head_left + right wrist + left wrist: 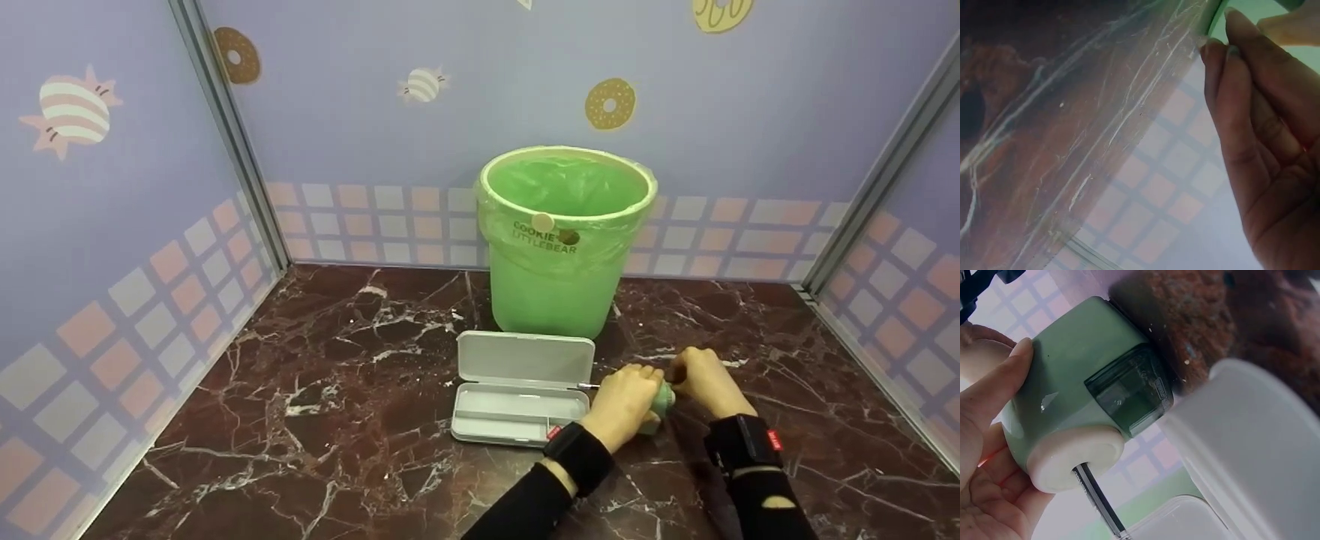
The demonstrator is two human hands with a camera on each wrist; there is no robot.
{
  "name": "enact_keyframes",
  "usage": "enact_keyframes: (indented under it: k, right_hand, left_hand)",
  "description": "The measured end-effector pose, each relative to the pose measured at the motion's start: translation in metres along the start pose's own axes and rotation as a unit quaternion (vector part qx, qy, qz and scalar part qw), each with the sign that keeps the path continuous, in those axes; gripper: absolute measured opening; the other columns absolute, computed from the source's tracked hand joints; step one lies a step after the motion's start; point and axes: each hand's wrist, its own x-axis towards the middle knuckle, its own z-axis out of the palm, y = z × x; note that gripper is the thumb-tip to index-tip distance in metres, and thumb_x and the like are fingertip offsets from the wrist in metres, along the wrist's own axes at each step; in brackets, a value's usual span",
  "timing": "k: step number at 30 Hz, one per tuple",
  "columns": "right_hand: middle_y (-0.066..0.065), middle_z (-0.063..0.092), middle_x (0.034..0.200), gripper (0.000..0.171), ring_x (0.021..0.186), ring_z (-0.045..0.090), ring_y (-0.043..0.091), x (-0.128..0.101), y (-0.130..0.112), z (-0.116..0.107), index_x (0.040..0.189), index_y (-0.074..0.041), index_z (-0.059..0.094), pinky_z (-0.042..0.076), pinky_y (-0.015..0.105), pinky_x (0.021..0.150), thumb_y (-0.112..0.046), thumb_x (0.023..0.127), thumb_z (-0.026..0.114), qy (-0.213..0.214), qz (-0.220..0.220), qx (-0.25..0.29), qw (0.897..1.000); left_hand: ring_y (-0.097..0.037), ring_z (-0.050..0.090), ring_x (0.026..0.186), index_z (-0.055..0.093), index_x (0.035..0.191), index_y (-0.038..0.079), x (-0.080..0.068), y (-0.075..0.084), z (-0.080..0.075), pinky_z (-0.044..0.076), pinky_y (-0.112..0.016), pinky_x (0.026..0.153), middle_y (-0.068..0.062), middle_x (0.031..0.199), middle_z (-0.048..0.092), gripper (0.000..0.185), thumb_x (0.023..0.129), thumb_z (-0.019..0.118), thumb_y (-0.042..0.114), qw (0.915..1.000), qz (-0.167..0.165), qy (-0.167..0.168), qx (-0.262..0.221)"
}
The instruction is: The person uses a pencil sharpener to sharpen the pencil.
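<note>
Sharpening in progress: beside the open case on the table, in front of the bin, the left hand wraps its fingers round the green sharpener, a pencil seated in its white end, while the right hand curls against the far end, apparently on a crank. The next move probably calls for steady bracing and turning. The crank, the pencil's tip and the right fingertips' hold are hidden.
</note>
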Motion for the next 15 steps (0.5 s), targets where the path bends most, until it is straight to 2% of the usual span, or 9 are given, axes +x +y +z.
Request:
enact_keyframes:
  k: [4,9,12,15]
  right_hand:
    - [0.008,0.067,0.063,0.013,0.058,0.057,0.017,-0.001,-0.002,0.004,0.064,-0.002,0.068,0.046,0.032,0.054,0.011,0.066,0.069,-0.003,0.009,-0.006,1.0]
    - [0.0,0.059,0.06,0.017,0.057,0.048,0.014,-0.003,0.0,0.007,0.062,-0.004,0.064,0.041,0.029,0.053,0.013,0.065,0.065,-0.026,-0.007,-0.003,1.0]
    - [-0.003,0.057,0.06,0.015,0.057,0.046,0.012,-0.009,0.002,0.009,0.062,-0.005,0.064,0.04,0.028,0.053,0.008,0.063,0.069,-0.044,-0.016,0.005,0.999]
    - [-0.002,0.061,0.06,0.013,0.056,0.048,0.01,-0.017,0.002,0.009,0.065,-0.005,0.067,0.042,0.027,0.052,0.002,0.061,0.076,-0.066,-0.02,0.023,0.997]
  left_hand:
    - [-0.006,0.064,0.103,0.066,0.117,0.023,-0.002,-0.001,0.0,0.055,-0.018,0.08,0.012,0.112,0.069,0.053,0.072,0.082,0.046,1.0,0.001,0.003,-0.003]
    - [-0.006,0.065,0.097,0.065,0.109,0.022,-0.003,0.001,0.001,0.055,-0.017,0.076,0.011,0.104,0.068,0.048,0.073,0.082,0.048,0.9998,-0.003,0.018,0.005]
    - [-0.006,0.065,0.094,0.065,0.108,0.022,-0.003,0.003,0.001,0.055,-0.017,0.076,0.011,0.102,0.067,0.047,0.072,0.082,0.048,0.9996,-0.008,0.025,0.009]
    - [-0.005,0.065,0.092,0.066,0.107,0.021,-0.003,0.005,0.001,0.055,-0.015,0.075,0.012,0.1,0.067,0.049,0.071,0.082,0.049,0.9993,-0.012,0.032,0.016]
